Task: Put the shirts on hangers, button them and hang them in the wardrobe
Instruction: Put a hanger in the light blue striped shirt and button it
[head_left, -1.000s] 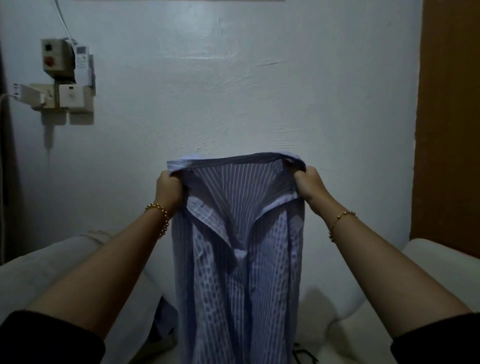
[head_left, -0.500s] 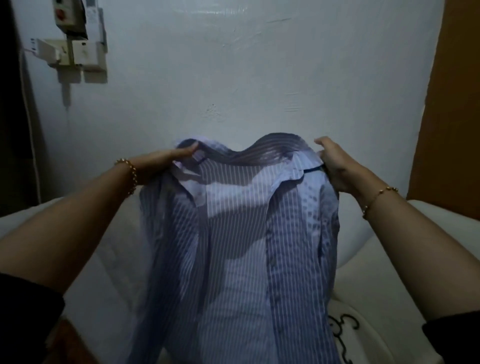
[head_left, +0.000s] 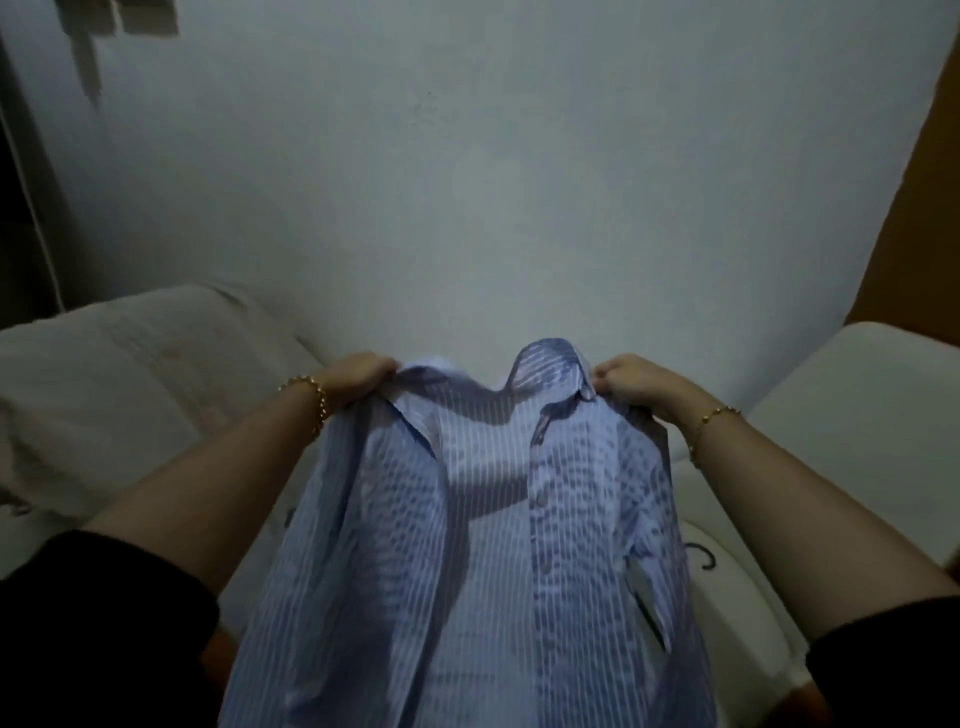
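Your left hand (head_left: 358, 379) and right hand (head_left: 631, 384) each grip a shoulder of the blue striped shirt (head_left: 467, 545) beside its collar (head_left: 545, 364), fingers clenched on the fabric. The shirt hangs open-fronted and unbuttoned between your forearms, before the white wall (head_left: 467, 182), above a white cushioned seat (head_left: 857, 415).

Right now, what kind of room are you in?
Probably a living room or bedroom at home. Both hands hold a blue striped shirt before a plain white wall, with white cushioned seating either side and a dark hanger hook lying on it.
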